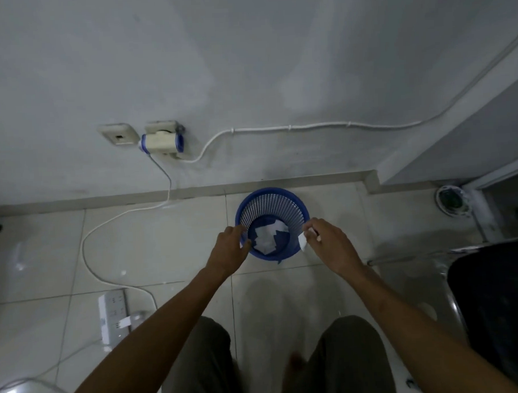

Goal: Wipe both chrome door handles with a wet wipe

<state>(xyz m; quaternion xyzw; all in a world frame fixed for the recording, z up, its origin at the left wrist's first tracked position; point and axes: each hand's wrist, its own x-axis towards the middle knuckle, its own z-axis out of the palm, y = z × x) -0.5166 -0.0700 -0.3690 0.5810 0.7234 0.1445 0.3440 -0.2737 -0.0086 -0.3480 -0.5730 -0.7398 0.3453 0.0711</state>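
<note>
White scrap of wipe [303, 242] pinched in right hand [331, 246] at the bin's rim; left hand [230, 248] w/ fingers curled at the opposite rim, can't tell if it grips anything. Looks like the disposal step — next move prob. just letting go over the opening. Blue mesh bin [271, 200] holds crumpled white sheets [267, 237] at the bottom. No door handles in view.

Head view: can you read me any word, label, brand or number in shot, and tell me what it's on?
No text can be read in this view.
power strip: a small blue mark near its edge, too blurred to read.
white scrap pinched in the right hand: no print shows.
blue basket, with white pieces inside: no label shows.
wall adapter: blue bands only, no lettering visible.
</note>
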